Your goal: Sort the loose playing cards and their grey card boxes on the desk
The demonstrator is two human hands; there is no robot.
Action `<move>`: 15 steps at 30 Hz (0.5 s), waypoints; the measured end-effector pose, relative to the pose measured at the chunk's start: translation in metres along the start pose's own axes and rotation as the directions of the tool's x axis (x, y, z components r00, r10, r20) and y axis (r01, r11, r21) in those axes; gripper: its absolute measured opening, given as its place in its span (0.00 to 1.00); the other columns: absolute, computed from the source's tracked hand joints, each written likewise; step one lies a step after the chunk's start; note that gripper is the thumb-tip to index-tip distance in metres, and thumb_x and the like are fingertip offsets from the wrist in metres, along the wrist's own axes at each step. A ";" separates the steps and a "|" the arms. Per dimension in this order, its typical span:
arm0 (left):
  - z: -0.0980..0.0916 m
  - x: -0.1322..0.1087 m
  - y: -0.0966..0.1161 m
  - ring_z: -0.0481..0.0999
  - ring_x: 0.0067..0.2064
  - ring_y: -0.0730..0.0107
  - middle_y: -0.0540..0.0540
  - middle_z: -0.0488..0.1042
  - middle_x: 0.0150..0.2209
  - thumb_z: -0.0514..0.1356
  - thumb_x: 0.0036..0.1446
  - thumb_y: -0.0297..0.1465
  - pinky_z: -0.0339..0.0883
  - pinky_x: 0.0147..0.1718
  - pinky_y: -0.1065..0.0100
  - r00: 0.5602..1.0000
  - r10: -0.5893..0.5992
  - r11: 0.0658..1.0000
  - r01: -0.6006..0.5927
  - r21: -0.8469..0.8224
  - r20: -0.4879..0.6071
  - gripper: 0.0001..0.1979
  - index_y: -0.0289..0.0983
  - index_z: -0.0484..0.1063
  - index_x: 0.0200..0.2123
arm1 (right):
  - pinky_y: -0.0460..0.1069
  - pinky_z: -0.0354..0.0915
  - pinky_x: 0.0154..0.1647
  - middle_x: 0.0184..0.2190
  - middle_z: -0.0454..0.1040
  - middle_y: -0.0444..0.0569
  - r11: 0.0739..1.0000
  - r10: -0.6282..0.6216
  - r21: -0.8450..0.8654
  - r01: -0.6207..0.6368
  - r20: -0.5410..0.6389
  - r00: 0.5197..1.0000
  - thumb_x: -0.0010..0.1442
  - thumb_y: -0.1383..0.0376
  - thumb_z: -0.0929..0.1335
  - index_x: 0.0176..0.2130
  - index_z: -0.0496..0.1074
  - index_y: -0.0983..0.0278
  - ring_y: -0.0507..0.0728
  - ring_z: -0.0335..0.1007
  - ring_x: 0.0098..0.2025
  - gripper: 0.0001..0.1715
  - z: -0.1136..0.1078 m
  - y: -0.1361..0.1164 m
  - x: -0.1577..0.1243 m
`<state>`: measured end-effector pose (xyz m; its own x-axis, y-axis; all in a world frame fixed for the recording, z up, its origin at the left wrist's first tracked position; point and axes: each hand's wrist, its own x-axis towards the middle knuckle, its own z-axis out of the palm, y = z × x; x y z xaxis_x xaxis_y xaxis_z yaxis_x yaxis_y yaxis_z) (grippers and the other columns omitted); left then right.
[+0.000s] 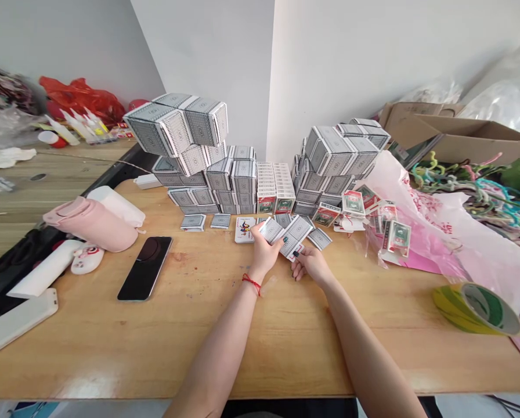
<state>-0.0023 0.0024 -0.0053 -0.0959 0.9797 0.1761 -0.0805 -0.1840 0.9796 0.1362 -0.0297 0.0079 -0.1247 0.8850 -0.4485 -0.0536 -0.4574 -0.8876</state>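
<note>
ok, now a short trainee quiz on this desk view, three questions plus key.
1. Short answer: what do the left hand and right hand hold?
2. True or false: the red string bracelet is around the left wrist.
3. Order from left to right in the picture: black-screened rectangular phone, round yellow-green tape roll, pale pink cylindrical bottle.

Key:
1. Grey-patterned rectangular playing cards.
2. True.
3. Bottle, phone, tape roll.

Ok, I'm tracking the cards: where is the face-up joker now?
In the head view, the face-up joker lies on the table slightly left of centre, beside the left hand and in front of the grey patterned blocks.
</note>
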 end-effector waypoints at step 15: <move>-0.003 0.013 0.003 0.70 0.47 0.66 0.43 0.67 0.46 0.67 0.39 0.30 0.64 0.48 0.59 0.993 -0.117 0.969 0.115 -0.218 0.007 0.36 0.40 0.50 0.48 | 0.46 0.68 0.20 0.23 0.74 0.48 0.971 -0.212 0.147 0.190 0.152 0.965 0.50 0.52 0.68 0.28 0.65 0.65 0.51 0.69 0.20 0.18 -0.008 -0.005 -0.004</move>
<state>-0.0065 0.0147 -0.0007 -0.0788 0.9950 0.0614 -0.3057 -0.0827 0.9485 0.1444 -0.0301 0.0127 -0.2595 0.9382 -0.2289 -0.2212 -0.2885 -0.9316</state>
